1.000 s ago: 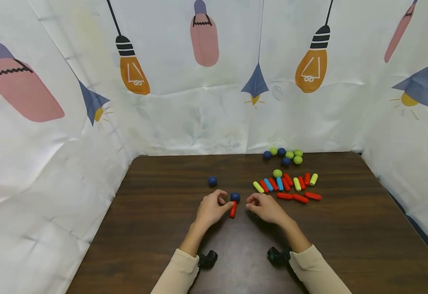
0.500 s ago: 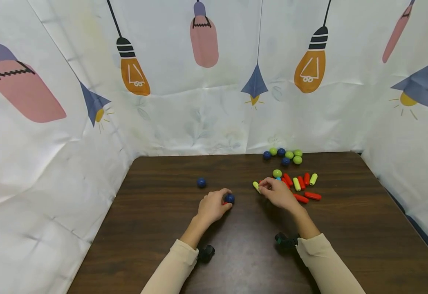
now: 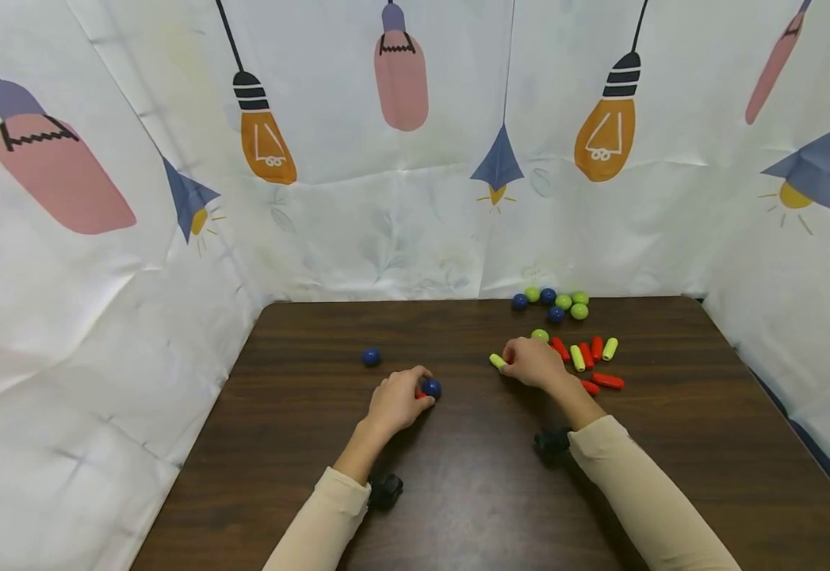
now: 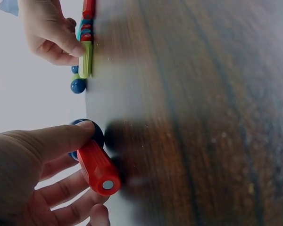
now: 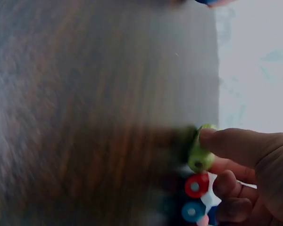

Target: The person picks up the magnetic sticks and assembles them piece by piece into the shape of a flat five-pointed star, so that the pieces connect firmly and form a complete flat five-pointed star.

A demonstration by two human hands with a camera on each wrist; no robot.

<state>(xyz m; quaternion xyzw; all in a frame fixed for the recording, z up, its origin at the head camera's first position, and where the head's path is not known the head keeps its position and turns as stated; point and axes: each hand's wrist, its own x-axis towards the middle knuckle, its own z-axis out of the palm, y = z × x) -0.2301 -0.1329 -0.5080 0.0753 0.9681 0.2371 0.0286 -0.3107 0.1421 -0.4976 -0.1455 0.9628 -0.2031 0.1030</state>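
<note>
Near the middle of the head view, our left hand (image 3: pixel 395 400) pinches a red stick (image 4: pixel 98 167) with a blue ball (image 3: pixel 431 388) stuck on its end. Right of it, our right hand (image 3: pixel 533 363) curls over the row of sticks (image 3: pixel 586 354), thumb touching the green stick (image 5: pixel 200 153).

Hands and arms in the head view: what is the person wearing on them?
Both hands, left hand and right hand, are bare, with no gloves or rings visible. Each arm wears a long cream sleeve that ends at the wrist. A small black device sits at the left wrist, and a similar dark one at the right.
</note>
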